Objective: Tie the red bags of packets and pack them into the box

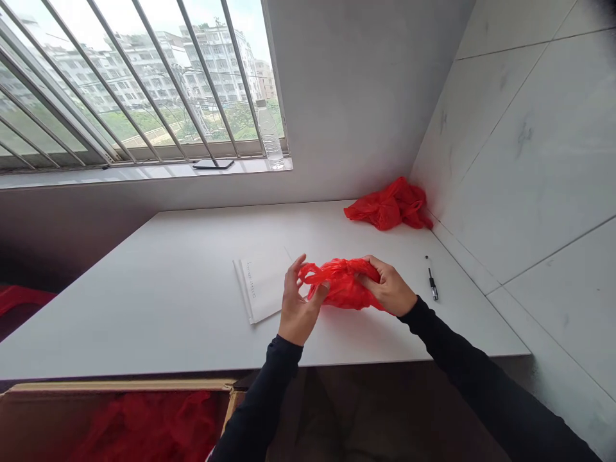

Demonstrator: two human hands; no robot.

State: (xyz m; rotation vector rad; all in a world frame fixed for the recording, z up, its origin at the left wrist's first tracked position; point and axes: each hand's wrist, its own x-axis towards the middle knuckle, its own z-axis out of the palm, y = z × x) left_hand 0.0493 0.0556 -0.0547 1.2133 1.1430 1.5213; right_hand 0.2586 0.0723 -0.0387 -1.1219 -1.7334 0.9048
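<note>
A crumpled red plastic bag (pixel 344 296) is held between both hands above the front part of the white table (pixel 144 308). My left hand (pixel 299 308) has its thumb and fingers around the looped handle end of the bag. On the other side, my right hand (pixel 389 287) grips the bag with the thumb in front and the fingers behind it. Partly behind my left hand lies a white notepad or thin booklet (pixel 264 285), flat on the table. A black pen (pixel 432 282) lies to the right of my right hand.
Another crumpled red bag (pixel 392 206) rests at the table's back right corner. Below the front edge, a cardboard box (pixel 120 386) contains red bags (pixel 154 423). A clear bottle (pixel 270 138) and a phone (pixel 213 164) sit on the windowsill. Tiled wall (pixel 543 147) bounds the right.
</note>
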